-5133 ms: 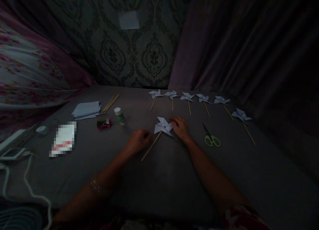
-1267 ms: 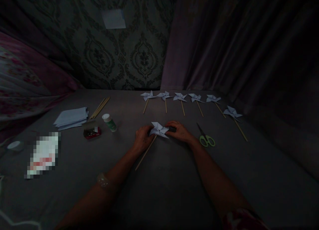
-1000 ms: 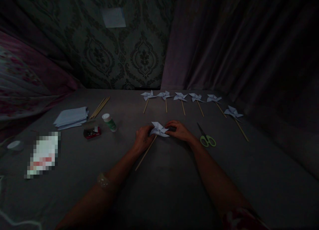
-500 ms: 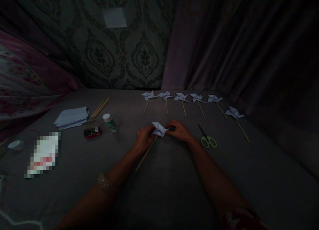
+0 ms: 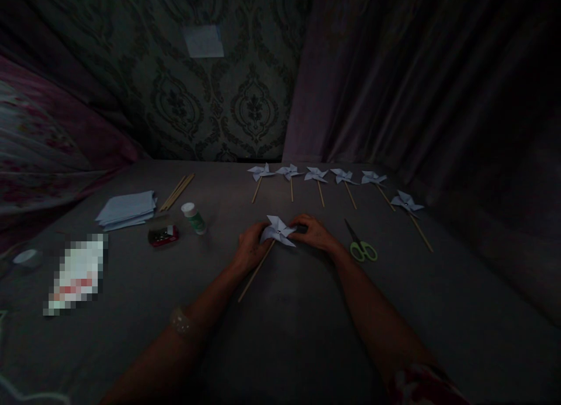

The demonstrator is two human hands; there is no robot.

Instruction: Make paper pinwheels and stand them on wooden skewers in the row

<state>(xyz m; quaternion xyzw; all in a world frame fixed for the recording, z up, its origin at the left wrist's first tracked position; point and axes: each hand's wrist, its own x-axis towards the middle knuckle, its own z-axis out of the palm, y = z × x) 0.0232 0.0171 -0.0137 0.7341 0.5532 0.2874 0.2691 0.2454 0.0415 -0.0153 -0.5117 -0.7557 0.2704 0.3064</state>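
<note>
A white paper pinwheel (image 5: 279, 231) on a thin wooden stick (image 5: 256, 272) is between my two hands, near the middle of the table. A small pin head shows at its centre, and the stick slants down to the left. My left hand (image 5: 253, 246) is closed at the pinwheel's left side, its fingertips partly hidden behind the paper. From the right, my right hand (image 5: 313, 232) pinches the edge of a blade. Green-handled scissors (image 5: 362, 247) lie to the right of my right forearm.
Several finished pinwheels (image 5: 316, 175) lie in a row along the back and right. On the left are a paper stack (image 5: 127, 210), wooden sticks (image 5: 177, 192), a white-capped bottle (image 5: 193, 219), a small red box (image 5: 163, 235) and a blurred-out packet (image 5: 78, 274). Curtains hang at both sides.
The pinwheel's blades have turned, and its centre pin now shows clearly. Both hands stay at nearly the same place. The camera view has shifted slightly.
</note>
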